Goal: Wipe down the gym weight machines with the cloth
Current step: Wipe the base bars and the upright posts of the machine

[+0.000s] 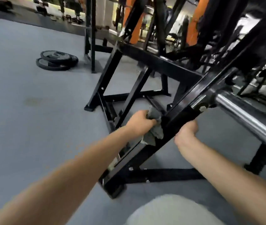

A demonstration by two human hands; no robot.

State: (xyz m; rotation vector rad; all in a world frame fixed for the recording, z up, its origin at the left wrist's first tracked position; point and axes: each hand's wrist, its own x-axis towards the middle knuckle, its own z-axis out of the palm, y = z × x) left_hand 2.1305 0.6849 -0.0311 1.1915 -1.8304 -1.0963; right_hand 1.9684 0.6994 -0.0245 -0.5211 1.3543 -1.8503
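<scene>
Hard to make out: the far end of the room is a smear of black frames and orange uprights [195,21]. The top of the weight machine [161,62] runs out of view.
Hidden: the left fingertips are buried in the cloth, and the right fingers curl behind the beam where I can't see them.
Left hand [141,120]: closed in a fist round a bunched grey cloth [155,134], pressing it against the upper face of the slanted black beam [182,112].
Right hand [186,133]: curled round the beam's lower edge, just beside the cloth, thumb up against the metal.
Cloth: wadded between palm and beam, with a loose tail hanging down the beam's side.
Chrome sleeve [246,117]: juts from the beam to the right, bare.
Floor [23,95]: grey, with two weight plates [56,60] lying stacked well apart from the hands.
Knee [169,211]: in pale fabric at the bottom edge, blurred.
</scene>
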